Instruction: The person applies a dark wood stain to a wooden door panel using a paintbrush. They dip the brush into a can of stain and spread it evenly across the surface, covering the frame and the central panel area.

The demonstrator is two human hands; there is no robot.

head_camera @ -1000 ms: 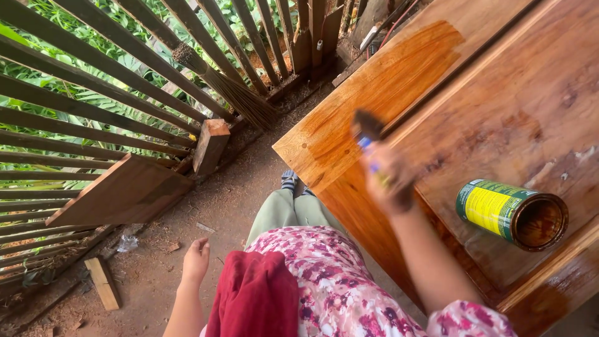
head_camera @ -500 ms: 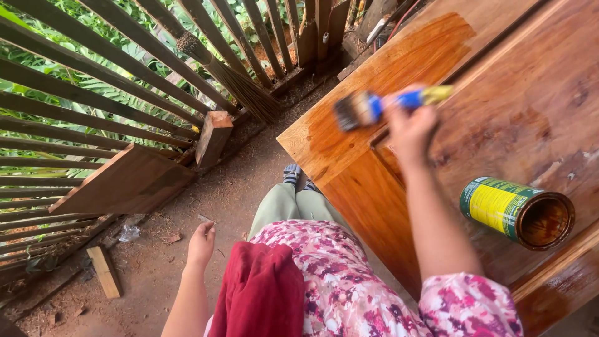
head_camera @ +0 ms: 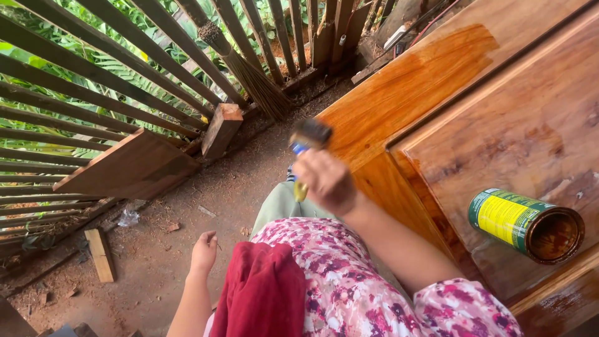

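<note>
We stand on a bare dirt floor [head_camera: 237, 187] scattered with wood chips, hemmed in by a slatted wooden fence [head_camera: 93, 93] with green leaves showing behind it. Our blue-handled paintbrush with dark bristles [head_camera: 306, 140] is at the near corner of the large glossy, freshly varnished wooden panel [head_camera: 437, 81], its bristles at the panel's edge; the picture is blurred there, so we cannot say whether they touch the wood. Our right hand [head_camera: 326, 181] is clenched around the brush handle, with a yellowish end of the handle showing below the fingers. Our left hand [head_camera: 204, 251] hangs loose at our side over the dirt, fingers slightly curled, grasping nothing. Farther right on the panel, well apart from the brush, lies a green and yellow tin can [head_camera: 524, 223] on its side, its open mouth stained brown inside. Against the fence leans a straw broom [head_camera: 246, 68], and beside it stand a short wooden block [head_camera: 221, 129] and a slanted brown plank [head_camera: 128, 167]. A small pale offcut of wood [head_camera: 100, 254] lies on the ground near the fence.
</note>
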